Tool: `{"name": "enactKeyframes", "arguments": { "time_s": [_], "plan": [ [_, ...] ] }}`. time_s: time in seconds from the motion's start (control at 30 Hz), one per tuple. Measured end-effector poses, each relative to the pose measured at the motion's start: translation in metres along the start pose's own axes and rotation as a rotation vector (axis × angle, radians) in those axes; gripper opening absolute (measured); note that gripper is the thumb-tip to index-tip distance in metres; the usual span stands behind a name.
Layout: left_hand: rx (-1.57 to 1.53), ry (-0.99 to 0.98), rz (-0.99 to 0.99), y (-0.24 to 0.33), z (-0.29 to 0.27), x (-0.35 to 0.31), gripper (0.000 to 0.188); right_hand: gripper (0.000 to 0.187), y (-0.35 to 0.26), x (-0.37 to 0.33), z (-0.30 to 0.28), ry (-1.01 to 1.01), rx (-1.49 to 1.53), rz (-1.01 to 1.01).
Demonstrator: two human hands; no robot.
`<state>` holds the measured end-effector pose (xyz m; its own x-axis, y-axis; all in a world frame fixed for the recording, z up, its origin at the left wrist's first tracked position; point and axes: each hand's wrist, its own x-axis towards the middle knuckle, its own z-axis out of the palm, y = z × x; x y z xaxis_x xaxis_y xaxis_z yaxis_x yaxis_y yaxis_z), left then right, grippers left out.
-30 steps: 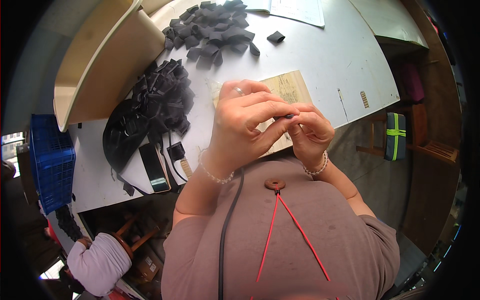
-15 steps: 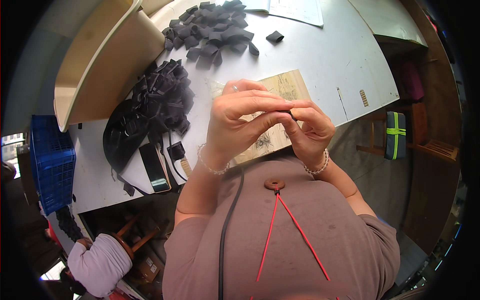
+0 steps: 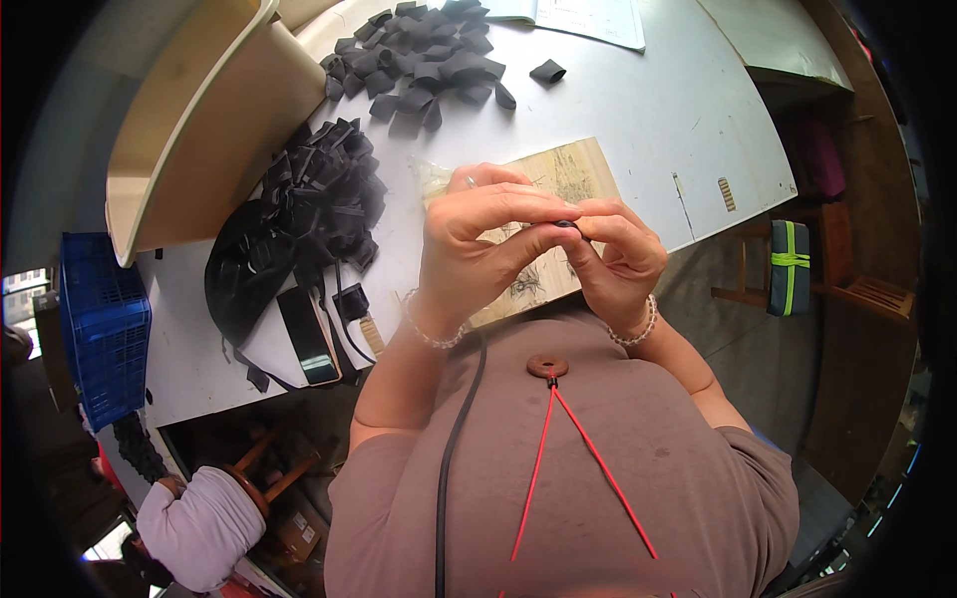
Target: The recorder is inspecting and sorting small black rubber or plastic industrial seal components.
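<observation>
Above the wooden board my left hand (image 3: 471,239) and my right hand (image 3: 626,261) meet fingertip to fingertip. Both are closed in a pinch around a small black fabric piece (image 3: 566,224), mostly hidden by the fingers. A slim, shiny tip (image 3: 471,182) shows by the curled fingers of my left hand; what it belongs to is hidden. Under the hands lies the worn wooden board (image 3: 573,171), with dark thread-like scraps on it. Left of my left hand is a heap of black fabric pieces (image 3: 329,184). Farther off, black fabric loops (image 3: 429,65) lie in a loose pile.
One black loop (image 3: 547,72) lies apart on the white table (image 3: 638,110). A phone (image 3: 307,334) rests at the near left edge. A beige bin (image 3: 199,130) and a blue crate (image 3: 105,329) stand left. Another person (image 3: 199,523) sits lower left. A stool (image 3: 788,269) stands right.
My left hand has shifted very slightly, and a little more of the black piece shows between the fingertips. Everything else stays in place.
</observation>
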<state>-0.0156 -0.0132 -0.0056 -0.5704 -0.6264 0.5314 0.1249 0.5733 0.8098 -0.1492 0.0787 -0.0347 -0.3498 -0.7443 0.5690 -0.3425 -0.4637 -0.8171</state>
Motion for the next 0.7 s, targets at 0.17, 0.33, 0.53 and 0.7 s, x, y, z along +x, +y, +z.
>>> {"name": "enactKeyframes", "arguments": {
  "time_s": [0.17, 0.33, 0.53, 0.7],
  "plan": [
    [-0.051, 0.015, -0.002, -0.004, -0.001, 0.001, 0.013, 0.013, -0.003, 0.0, 0.0, 0.001, 0.014, 0.007],
    [-0.075, 0.024, 0.02, -0.01, -0.001, 0.001, 0.014, 0.013, -0.003, 0.004, 0.001, -0.004, -0.006, -0.017],
    [-0.043, 0.008, 0.011, -0.01, -0.002, 0.0, 0.013, 0.014, -0.002, 0.004, 0.001, 0.002, -0.019, -0.017],
    [-0.047, 0.008, 0.059, -0.015, -0.004, -0.001, 0.016, 0.014, -0.004, 0.006, 0.001, 0.001, -0.034, -0.017]
  ]
}}
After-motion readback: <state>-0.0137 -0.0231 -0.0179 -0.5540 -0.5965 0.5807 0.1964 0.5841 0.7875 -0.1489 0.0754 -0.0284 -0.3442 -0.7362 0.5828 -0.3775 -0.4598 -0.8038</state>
